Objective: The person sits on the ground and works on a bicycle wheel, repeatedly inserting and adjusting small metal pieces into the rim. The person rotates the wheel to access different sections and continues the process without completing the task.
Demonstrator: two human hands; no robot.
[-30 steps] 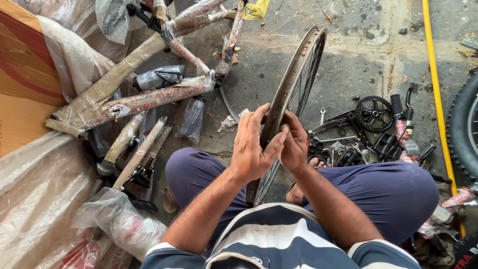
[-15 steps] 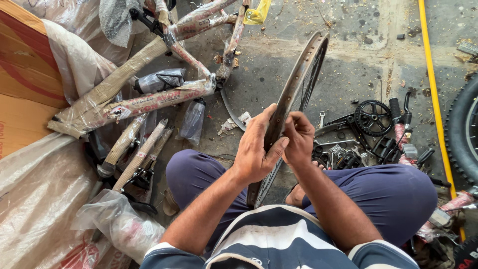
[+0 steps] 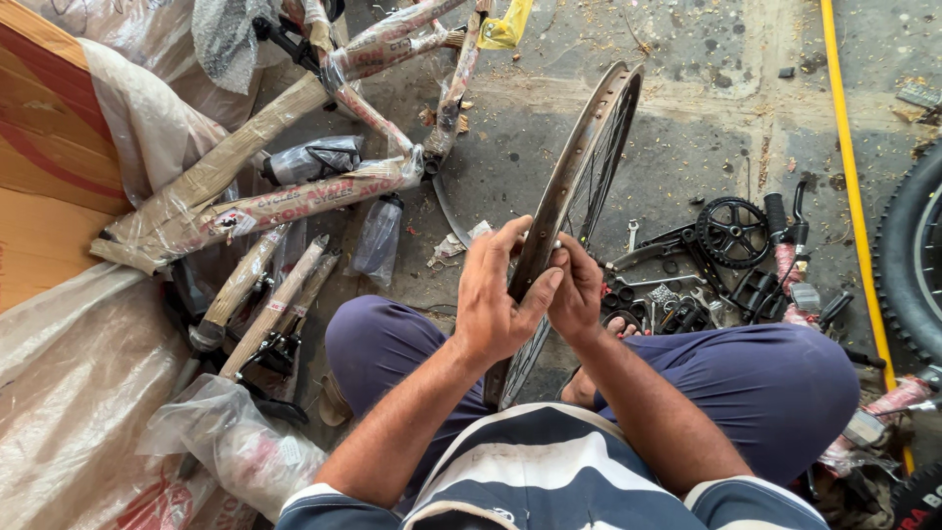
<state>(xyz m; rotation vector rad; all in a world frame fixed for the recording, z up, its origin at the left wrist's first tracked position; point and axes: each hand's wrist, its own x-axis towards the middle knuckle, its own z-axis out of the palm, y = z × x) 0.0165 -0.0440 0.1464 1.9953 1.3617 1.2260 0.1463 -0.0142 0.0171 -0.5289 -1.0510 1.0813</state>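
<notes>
Between our knees, upright and leaning a little away from us, stands the bare wheel rim (image 3: 579, 186), its lower edge hidden behind our arms and lap. Our left hand (image 3: 496, 294) clasps the rim from its left side, thumb over the edge and fingers laid along the metal, so the hold is closed on the rim. Our right hand (image 3: 579, 290) presses against the same stretch from the right, fingertips pinched at the rim's inner edge; whether something small sits between those fingertips we cannot tell.

Just right of the grip, on the concrete floor (image 3: 706, 98), lies a black chainring with crank (image 3: 731, 231), with loose spanners (image 3: 633, 236) and small black parts near it. Farther right a yellow painted line (image 3: 852, 196) runs along the floor, and beyond it a knobby black tyre (image 3: 908, 255) shows at the picture's edge.

Left of and beyond the grip lies a bicycle frame (image 3: 294, 196) wrapped in brown paper and clear film. Nearer us on that side, a clear plastic bag (image 3: 235, 442) holds something pale that we cannot make out, and a smaller clear bag (image 3: 378, 236) lies beside the frame, contents unclear. At the far left a cardboard box (image 3: 39, 177) rests under plastic sheeting (image 3: 69, 393).
</notes>
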